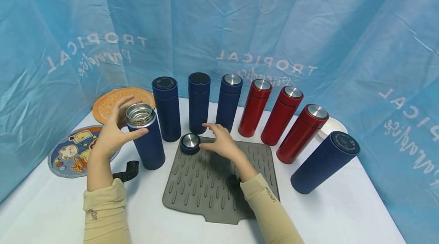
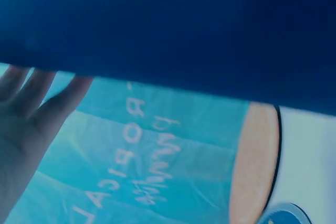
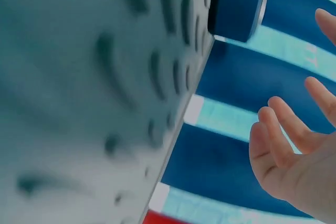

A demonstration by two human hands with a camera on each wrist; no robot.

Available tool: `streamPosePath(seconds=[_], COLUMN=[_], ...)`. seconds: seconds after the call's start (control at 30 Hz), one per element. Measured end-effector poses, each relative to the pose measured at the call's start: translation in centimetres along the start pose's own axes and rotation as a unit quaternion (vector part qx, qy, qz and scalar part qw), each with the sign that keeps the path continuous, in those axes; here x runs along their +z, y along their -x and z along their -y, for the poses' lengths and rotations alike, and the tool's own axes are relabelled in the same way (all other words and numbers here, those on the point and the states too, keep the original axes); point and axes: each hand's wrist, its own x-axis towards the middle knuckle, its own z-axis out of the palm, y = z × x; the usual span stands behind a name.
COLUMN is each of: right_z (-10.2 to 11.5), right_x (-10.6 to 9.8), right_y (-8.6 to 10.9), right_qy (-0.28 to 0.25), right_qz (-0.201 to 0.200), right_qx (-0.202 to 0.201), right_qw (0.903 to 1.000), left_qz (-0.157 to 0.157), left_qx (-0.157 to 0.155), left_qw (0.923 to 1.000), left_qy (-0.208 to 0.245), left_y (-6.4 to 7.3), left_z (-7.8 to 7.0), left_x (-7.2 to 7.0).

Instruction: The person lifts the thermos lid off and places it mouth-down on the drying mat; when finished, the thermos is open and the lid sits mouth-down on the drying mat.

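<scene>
An uncapped navy thermos, its steel mouth showing, stands at left on the table. My left hand holds it near the top, thumb across the front and fingers behind the rim. In the left wrist view the thermos fills the upper part, and the fingertips pass out of sight behind it. A navy lid with a steel top lies on the grey ridged mat. Just right of that lid, my right hand hovers with loosely spread fingers. The right wrist view shows the fingers apart from the lid, holding nothing.
Capped navy thermoses and red thermoses stand in an arc behind the mat. One more navy thermos is at right, near a white dish. Two round mats, one orange, one patterned, lie at left.
</scene>
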Motion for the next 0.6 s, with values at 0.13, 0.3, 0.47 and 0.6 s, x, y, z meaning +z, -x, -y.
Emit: streamPosePath(seconds=[0.13,0.3,0.47,0.6], right_z=[-0.8,-2.1,-3.7,-4.8], right_x=[-1.3,-3.1,-4.5,-5.4], right_y=[1.1,2.6,3.9,4.9], right_qy=[-0.022,-0.044,-0.052,-0.070], right_qz=[-0.021,-0.048,-0.071,-0.084], right_qx=[0.000,0.006,0.022,0.032], right_qw=[0.9995,0.9979,0.9959,0.9935], left_qz=[-0.058,-0.115,-0.145,-0.155], left_qx=[0.059,0.143,0.209,0.242], left_qw=[0.9966,0.9830,0.9664,0.9563], left_qy=[0.005,0.012,0.039,0.052], left_y=[0.1,0.3,0.4,0.5], left_z=[-1.4,-3.0,-3.7,-4.5], left_x=[0.4,0.7,0.8,1.3])
